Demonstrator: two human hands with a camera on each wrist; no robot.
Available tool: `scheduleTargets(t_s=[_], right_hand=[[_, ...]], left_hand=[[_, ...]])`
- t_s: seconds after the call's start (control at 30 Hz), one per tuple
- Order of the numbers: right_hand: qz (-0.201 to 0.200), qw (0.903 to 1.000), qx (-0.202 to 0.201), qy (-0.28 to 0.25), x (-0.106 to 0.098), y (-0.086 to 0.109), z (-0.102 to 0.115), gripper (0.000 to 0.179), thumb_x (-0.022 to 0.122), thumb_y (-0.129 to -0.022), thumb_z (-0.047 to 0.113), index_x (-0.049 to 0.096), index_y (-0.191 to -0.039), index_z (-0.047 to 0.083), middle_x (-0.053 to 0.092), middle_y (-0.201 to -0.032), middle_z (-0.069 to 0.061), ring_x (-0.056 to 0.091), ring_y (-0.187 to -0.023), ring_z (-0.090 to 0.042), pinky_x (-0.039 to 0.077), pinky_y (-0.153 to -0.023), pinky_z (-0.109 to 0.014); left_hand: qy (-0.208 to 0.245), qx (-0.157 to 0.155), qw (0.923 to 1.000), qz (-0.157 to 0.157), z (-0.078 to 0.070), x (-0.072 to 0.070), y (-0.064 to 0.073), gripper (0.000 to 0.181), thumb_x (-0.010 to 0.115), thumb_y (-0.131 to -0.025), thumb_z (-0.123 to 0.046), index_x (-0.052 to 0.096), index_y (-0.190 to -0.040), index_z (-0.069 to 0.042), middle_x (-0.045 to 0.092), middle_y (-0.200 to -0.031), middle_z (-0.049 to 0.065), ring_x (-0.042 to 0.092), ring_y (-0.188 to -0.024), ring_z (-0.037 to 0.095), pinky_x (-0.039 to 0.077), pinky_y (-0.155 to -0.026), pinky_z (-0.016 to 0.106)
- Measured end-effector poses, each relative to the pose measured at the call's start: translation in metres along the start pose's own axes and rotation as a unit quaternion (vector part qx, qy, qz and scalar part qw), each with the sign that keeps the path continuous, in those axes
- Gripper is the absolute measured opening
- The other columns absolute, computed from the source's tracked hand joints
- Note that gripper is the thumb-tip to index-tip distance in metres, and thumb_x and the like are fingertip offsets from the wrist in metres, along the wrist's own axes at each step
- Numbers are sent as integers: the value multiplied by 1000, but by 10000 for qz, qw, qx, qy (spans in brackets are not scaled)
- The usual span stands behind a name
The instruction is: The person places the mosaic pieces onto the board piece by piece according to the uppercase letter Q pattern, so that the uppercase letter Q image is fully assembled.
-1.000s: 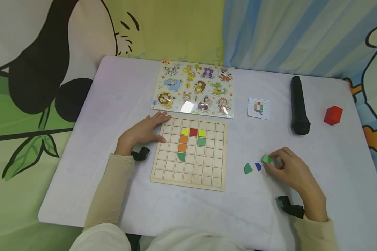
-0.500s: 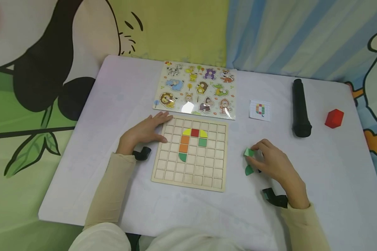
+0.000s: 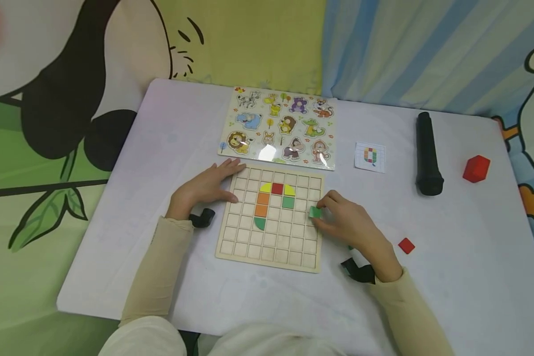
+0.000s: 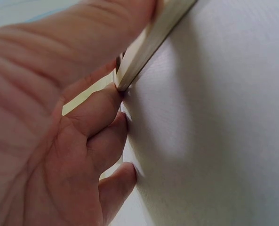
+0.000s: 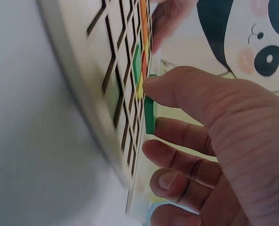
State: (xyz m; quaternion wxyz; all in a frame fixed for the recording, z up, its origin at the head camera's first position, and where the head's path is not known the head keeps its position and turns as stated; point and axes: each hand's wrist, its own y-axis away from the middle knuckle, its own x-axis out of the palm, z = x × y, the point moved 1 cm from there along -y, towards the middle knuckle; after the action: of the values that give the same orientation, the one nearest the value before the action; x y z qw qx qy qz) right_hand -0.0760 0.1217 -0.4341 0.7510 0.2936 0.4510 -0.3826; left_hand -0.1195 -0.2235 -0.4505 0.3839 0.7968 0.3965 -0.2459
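While the left hand (image 3: 204,190) lies with thumb and fingers spread, touching the wooden grid board (image 3: 267,241) around its ten o'clock edge, the right hand (image 3: 351,217) pinches a green tile (image 3: 314,212) at the board's three o'clock edge; whether that tile touches the wood I cannot tell. Set in the grid, a red square (image 3: 277,189) has yellow rounded pieces (image 3: 265,188) at nine and three o'clock; below one run two orange squares (image 3: 262,199) and a green rounded piece (image 3: 260,224), below the other a green square (image 3: 288,202). An animal puzzle (image 3: 278,127) lies at the board's twelve o'clock, a pattern card (image 3: 370,157) at two, and a loose red tile (image 3: 407,245) at the right hand's four o'clock.
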Motion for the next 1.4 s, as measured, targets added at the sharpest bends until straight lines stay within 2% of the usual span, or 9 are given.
scheduleTargets(t_s=[0.37,0.87,1.17,1.4], right_hand=[[559,9975,-235,356,16,-25,35,29,73,-85,28,67,-104,7,58,-97,-4,53,-69,-13,52,-60,-31],[517,9967,-367,507,20,-32,49,24,74,-86,25,65,-99,7,55,-88,-3,52,-69,-14,50,-56,-31],[576,9960,-365,581,18,-34,55,22,75,-86,25,67,-95,7,58,-88,-3,55,-74,-15,53,-58,-31],[536,9969,-365,443,21,-35,55,21,76,-85,24,70,-95,7,60,-89,-4,57,-76,-15,55,-61,-32]], left_hand=[[50,5,10000,6,-1,2,-1,95,80,-80,-29,24,-156,-16,10,-165,8,4,-152,25,2,-124,49],[-69,2,10000,5,-3,0,0,96,79,-80,-30,24,-156,-15,11,-165,8,5,-152,24,0,-125,45],[11,-73,10000,-18,-3,-1,1,96,80,-80,-29,24,-156,-16,11,-165,7,4,-152,25,3,-124,49],[77,-113,9999,-32,-1,-1,1,96,80,-79,-28,25,-156,-16,11,-165,6,3,-152,24,2,-124,49]])
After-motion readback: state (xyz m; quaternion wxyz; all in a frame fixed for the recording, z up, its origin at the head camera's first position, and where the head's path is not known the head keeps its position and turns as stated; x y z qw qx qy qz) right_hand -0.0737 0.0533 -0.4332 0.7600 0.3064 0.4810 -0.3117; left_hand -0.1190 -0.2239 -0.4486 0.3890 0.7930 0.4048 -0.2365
